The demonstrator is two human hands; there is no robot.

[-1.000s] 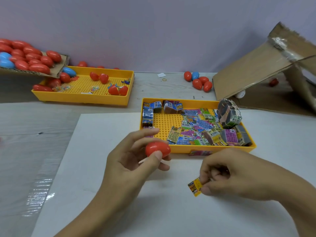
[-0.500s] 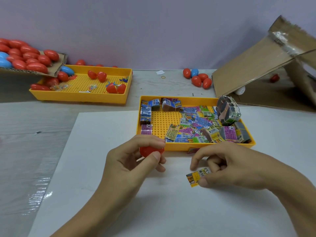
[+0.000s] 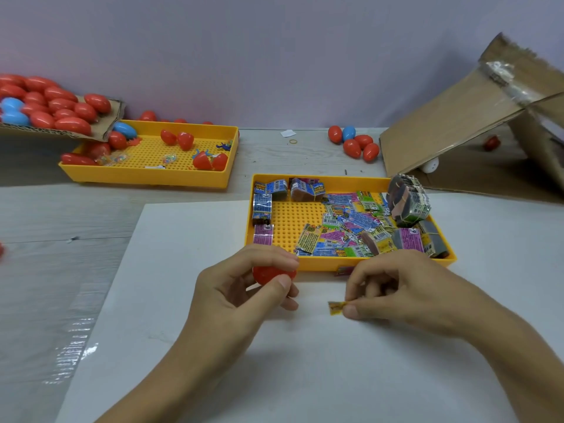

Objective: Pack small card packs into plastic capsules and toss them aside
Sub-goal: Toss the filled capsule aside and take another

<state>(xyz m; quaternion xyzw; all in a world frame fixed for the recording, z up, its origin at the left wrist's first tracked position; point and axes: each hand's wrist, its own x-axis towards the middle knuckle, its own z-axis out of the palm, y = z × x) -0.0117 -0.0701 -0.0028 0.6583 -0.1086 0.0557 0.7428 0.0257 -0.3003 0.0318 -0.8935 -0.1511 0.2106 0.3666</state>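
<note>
left hand (image 3: 244, 288) grips red capsule (image 3: 270, 274) at 6 o'clock of card tray (image 3: 351, 265) | right hand (image 3: 393, 288) pinches folded card pack (image 3: 336, 308), not yet inside | done: filled capsules (image 3: 355, 143) piled at 12 o'clock | left: many packs in tray

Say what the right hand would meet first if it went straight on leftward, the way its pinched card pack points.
Probably the left hand gripping the red capsule; only bare white sheet shows between it and the right hand pinching the card pack. Depth unclear.
</note>
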